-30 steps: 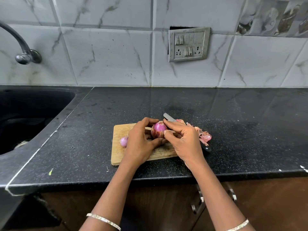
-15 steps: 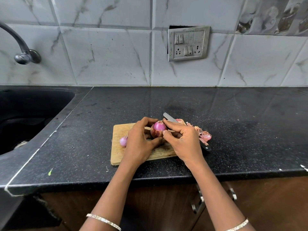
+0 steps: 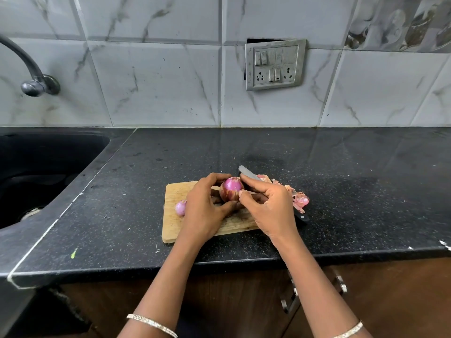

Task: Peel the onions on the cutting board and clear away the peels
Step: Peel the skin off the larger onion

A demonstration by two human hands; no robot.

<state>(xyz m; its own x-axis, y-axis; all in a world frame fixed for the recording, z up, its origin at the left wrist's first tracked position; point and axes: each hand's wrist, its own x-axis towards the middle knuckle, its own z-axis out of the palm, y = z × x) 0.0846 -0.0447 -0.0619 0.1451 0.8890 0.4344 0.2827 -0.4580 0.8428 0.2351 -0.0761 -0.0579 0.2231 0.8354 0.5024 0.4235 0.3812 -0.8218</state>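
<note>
Presently an onion [image 3: 231,190] is being gripped in the curled fingers of the left hand [image 3: 205,211] over the cutting board [image 3: 175,191] and pinched from 3 o'clock by the right hand [image 3: 271,208]. A smaller onion [image 3: 181,208] is lying at the board's 9 o'clock edge, and peels [image 3: 299,200] are lying at 3 o'clock, across a knife [image 3: 246,172].

Grey marble-veined tiles [image 3: 158,81] cover the wall from nine to three o'clock, with patterned tiles [image 3: 402,20] at two. A steel switch panel [image 3: 274,64] sits at one o'clock and a curved tap [image 3: 31,74] at ten, above a dark sink [image 3: 36,172]. A speckled black countertop [image 3: 341,167] spans the middle; brown cabinets [image 3: 390,301] with metal handles [image 3: 290,301] lie at five.
</note>
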